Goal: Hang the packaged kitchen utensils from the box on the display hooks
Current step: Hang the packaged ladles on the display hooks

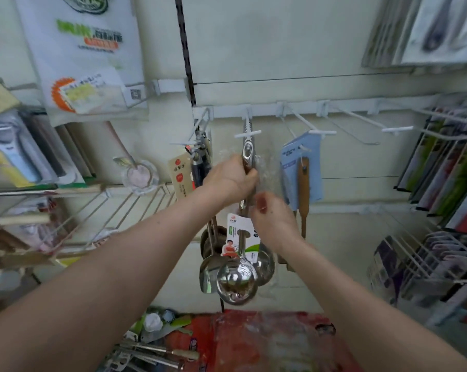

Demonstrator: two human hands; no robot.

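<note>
- Two hands, centre frame: left hand (231,178) curled round ladle (237,281) handle; right hand (274,221) below, grip blurred, cannot tell.
- Steady the ladle; ease its top fully along hook (248,133).

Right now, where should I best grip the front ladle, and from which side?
Take the ladle by its upper handle, from the left, where the left hand grips it. It hangs upright and is narrow there, while the round bowl below looks too wide and smooth.

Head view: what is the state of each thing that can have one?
Ladle: upright, top at the hook, handle gripped by left hand.
Right hand: at the ladle's wrapping, grip unclear.
Wooden spatula: hanging, on blue card.
Hook right of spatula: empty.
</note>
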